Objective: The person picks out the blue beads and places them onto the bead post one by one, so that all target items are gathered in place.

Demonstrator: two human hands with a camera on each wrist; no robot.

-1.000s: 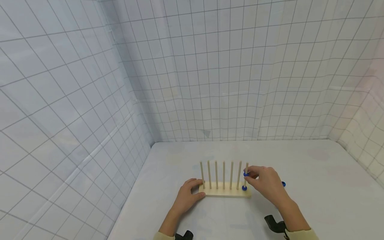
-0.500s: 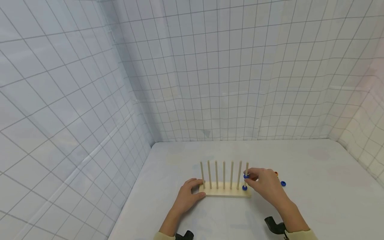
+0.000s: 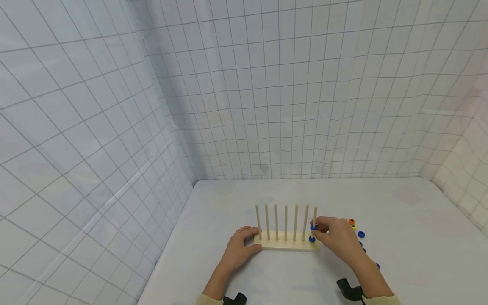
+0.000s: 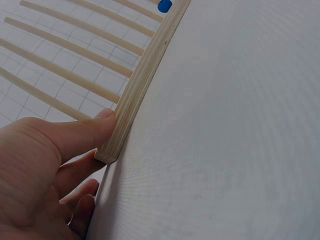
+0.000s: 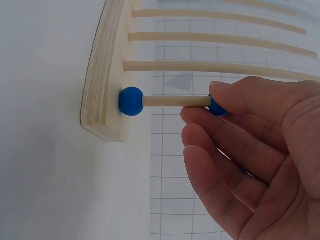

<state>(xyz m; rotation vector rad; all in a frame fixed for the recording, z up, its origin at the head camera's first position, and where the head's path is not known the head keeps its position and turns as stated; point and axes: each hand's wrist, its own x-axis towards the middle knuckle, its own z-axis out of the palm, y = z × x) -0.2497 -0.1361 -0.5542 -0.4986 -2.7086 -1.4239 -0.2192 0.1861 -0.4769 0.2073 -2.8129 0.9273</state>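
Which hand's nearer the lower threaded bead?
Right. The right hand pinches the upper bead above the lower bead on the same peg; the left hand grips the opposite end of the base.

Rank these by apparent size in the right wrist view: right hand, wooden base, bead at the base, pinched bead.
1. Right hand
2. Wooden base
3. Bead at the base, pinched bead: unranked, since the pinched one is partly hidden.

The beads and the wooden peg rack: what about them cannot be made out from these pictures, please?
Head view: loose blue beads, partly hidden by the right hand and forearm; their total is uncertain.
Right wrist view: the upper bead, mostly covered by that hand.
Left wrist view: the far end of the peg rack, cut off by the top edge.
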